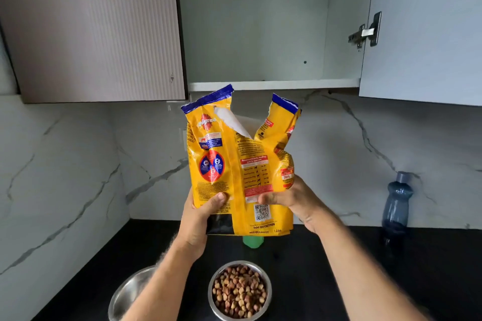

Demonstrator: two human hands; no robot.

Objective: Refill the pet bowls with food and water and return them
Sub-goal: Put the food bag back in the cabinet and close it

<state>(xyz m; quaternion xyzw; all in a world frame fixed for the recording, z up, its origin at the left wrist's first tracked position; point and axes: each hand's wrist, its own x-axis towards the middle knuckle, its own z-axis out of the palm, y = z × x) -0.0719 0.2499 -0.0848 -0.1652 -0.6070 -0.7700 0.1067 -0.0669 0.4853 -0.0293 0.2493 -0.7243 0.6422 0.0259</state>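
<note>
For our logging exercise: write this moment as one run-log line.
left hand and right hand: hold food bag upright | kibble bowl: filled | second bowl: empty | cabinet: open

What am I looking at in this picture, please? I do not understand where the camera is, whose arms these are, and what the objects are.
There is no machine. A person wears a camera on the head, so you see their own arms from above. The left hand and right hand both hold a torn-open yellow dog food bag upright in front of an open wall cabinet. Below, on the black counter, stand a steel bowl full of kibble and a second steel bowl, partly hidden by the left arm. A dark blue bottle stands at the right.
</note>
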